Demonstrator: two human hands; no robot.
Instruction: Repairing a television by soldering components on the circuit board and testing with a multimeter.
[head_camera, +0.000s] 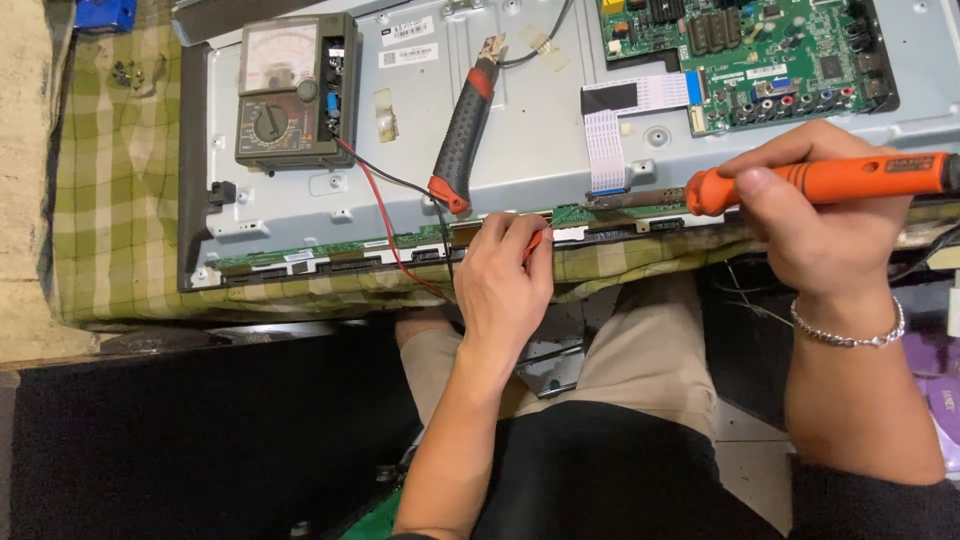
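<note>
A green-and-cream checked cloth (110, 200) covers the work surface at the far left, with a few small dark screws (125, 72) lying on it near the top corner. On the cloth lies a large grey metal back panel of a flat screen (530, 130), its near edge lined by a narrow green strip board (330, 262). At the panel's left end rests an olive-grey analogue multimeter with a round dial (285, 95); a red lead and a black lead (385, 200) run from it down across the metal toward the near edge. Just right of them lies a black-and-red-handled hand tool (462, 135), tilted, its metal tip pointing up and away.

The left hand (503, 285) rests at the near edge of the panel, fingertips pressed together, pinching a small red probe tip (536, 243) against the strip board where the leads end.

Farther right, a white flat ribbon cable (603, 150) comes down from a green circuit board with many connectors (750, 60) in the upper right corner. The right hand (825, 215) is closed around an orange-handled soldering iron (830, 180), held level across the panel's edge, its front end just above the strip board. A silver chain bracelet (850, 333) circles that wrist.
</note>
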